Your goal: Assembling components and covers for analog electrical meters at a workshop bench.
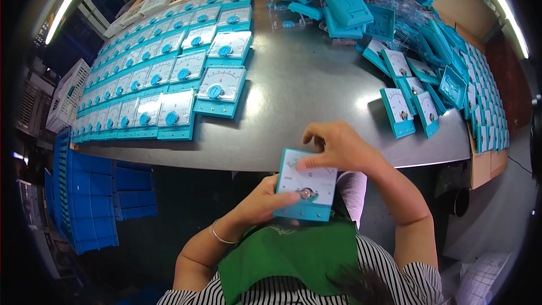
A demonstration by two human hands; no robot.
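My left hand [264, 202] grips a teal meter [316, 181] by its lower left side, above my green apron at the table's front edge. The meter has a white dial face, a metal coil mechanism low in the middle and a teal base strip with small studs; no clear cover is seen on it. My left thumb lies beside the mechanism. Over the meter's upper edge hovers my right hand [341, 147], its fingers bent and apart from the thumb. The right thumb tip overlaps the top of the dial; whether it touches is unclear.
Rows of covered meters with blue knobs [214, 91] fill the table's left. Uncovered meters [398, 113] lie at right, near heaped teal cases [347, 8] and clear plastic parts. More dial units [485, 107] stand far right. Blue crates [90, 203] sit below left.
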